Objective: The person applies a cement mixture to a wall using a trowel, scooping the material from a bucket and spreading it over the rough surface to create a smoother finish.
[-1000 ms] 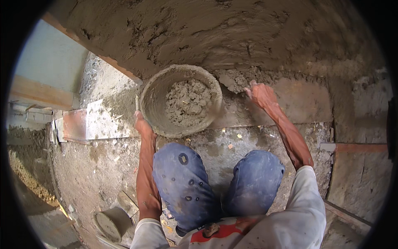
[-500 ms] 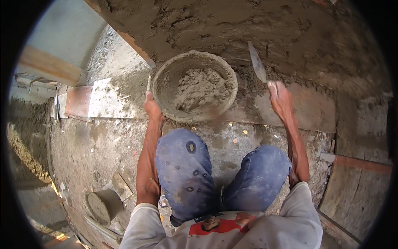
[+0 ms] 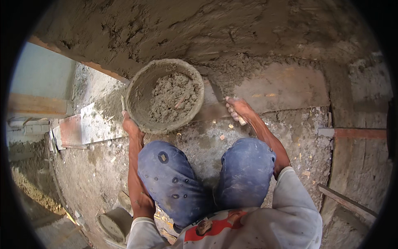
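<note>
A round mortar-caked tub [image 3: 134,120] stands before my knees, partly filled with lumpy grey mortar [image 3: 172,97]. My left hand [image 3: 132,124] is closed at the tub's left side. A thin pale strip [image 3: 123,102] sticks up from its fingers; I cannot tell what kind of tool it belongs to. To the tub's right, my right hand [image 3: 238,108] grips a trowel [image 3: 216,89] by its pale handle, whose end shows below the fist. The dark blade points up and left, low over the board and close to loose mortar along the wall base.
A wet mortar-coated wall [image 3: 207,29] rises beyond the tub. At its foot lies a flat board [image 3: 286,89] with spilled mortar. A smaller bucket [image 3: 115,224] is at lower left. Wooden planks [image 3: 348,203] lie at right, and a white panel [image 3: 99,124] at left.
My right hand has lowered the trowel and brought it left toward the tub; the blade was raised against the wall. My left hand keeps its hold beside the tub. The whole view has shifted.
</note>
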